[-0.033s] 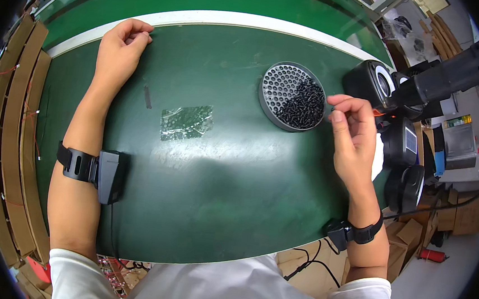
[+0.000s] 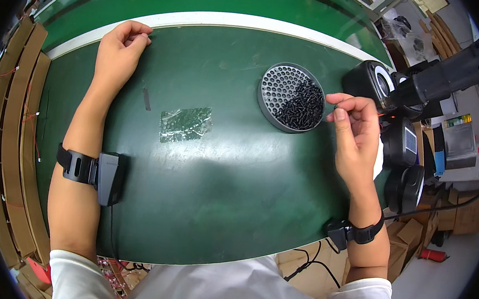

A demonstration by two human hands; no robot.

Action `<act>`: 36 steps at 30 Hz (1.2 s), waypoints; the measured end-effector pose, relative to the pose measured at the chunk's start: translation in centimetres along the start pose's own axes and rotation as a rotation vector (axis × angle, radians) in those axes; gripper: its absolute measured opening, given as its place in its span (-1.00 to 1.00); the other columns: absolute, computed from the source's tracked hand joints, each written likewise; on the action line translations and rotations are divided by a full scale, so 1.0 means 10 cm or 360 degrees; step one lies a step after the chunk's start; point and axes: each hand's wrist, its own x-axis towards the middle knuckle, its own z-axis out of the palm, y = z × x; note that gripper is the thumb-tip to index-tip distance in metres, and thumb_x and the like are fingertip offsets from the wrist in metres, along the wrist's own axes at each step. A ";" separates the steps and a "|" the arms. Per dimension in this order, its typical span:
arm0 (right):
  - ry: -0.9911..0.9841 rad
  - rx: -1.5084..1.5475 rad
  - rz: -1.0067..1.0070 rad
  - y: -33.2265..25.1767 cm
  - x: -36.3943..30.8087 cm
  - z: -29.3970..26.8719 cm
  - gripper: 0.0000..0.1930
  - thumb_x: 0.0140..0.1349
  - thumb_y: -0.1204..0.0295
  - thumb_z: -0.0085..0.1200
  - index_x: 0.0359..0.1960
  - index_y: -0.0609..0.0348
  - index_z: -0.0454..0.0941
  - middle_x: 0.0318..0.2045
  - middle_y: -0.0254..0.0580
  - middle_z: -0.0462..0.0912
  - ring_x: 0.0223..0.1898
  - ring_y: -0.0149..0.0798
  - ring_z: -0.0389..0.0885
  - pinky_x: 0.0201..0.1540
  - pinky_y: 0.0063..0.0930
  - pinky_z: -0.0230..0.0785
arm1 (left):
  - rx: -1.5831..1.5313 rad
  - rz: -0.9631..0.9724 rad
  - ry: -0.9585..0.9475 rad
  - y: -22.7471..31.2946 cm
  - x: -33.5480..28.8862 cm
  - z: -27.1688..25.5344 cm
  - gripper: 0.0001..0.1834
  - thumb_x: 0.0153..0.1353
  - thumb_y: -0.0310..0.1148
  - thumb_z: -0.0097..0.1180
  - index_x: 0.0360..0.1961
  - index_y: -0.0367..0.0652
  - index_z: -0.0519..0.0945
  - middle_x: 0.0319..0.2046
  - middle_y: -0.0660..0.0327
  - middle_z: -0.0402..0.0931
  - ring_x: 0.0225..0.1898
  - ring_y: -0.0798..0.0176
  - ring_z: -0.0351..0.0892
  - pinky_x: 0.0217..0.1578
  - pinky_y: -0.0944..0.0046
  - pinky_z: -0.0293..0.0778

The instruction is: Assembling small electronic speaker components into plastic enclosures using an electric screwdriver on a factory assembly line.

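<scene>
A round grey dish (image 2: 283,84) with a dimpled floor sits on the green table, right of the middle. Many small black screw-like pieces (image 2: 300,107) are heaped over its right side. Just right of the rim is my right hand (image 2: 357,128), its thumb and fingertips closed together; whatever they pinch is too small to make out. My left hand (image 2: 120,52) rests at the far left of the table near the white edge, fingers curled and the thumb against the index finger. Anything inside that grip is hidden.
Clear tape (image 2: 185,125) and a short dark strip (image 2: 146,99) lie on the green tabletop (image 2: 218,204). Black speaker-like devices (image 2: 370,81) line the right edge under a thick black tube (image 2: 445,78). Long cardboard strips (image 2: 12,143) stand along the left. Each forearm wears a strapped black device.
</scene>
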 end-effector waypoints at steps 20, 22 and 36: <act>-0.0391 -0.0889 -0.0591 -0.11 0.45 0.46 -0.82 0.09 0.54 0.25 -0.24 0.09 0.69 -0.38 -0.27 0.72 -0.35 -0.20 0.65 -0.20 -0.38 0.37 | -0.0042 -0.0013 0.0025 0.05 -0.02 0.02 -0.80 0.29 -0.42 0.06 -0.15 -0.29 0.61 -0.34 0.29 0.59 -0.25 0.48 0.53 -0.11 0.45 0.39; -0.0374 -0.1037 -0.0717 -0.10 0.43 0.48 -0.75 0.08 0.52 0.27 -0.17 0.05 0.70 -0.39 -0.31 0.72 -0.34 -0.28 0.65 -0.16 -0.41 0.32 | -0.0012 -0.0040 0.0039 0.10 -0.03 0.03 -0.80 0.29 -0.42 0.05 -0.15 -0.28 0.62 -0.35 0.29 0.59 -0.25 0.48 0.52 -0.11 0.46 0.39; -0.0392 -0.1006 -0.0601 -0.13 0.38 0.45 -0.76 0.07 0.58 0.23 -0.20 0.07 0.71 -0.38 -0.27 0.71 -0.28 -0.23 0.62 -0.09 -0.42 0.31 | 0.0000 -0.0021 0.0044 0.11 -0.03 0.04 -0.79 0.28 -0.41 0.05 -0.15 -0.26 0.63 -0.34 0.30 0.60 -0.26 0.50 0.51 -0.14 0.48 0.37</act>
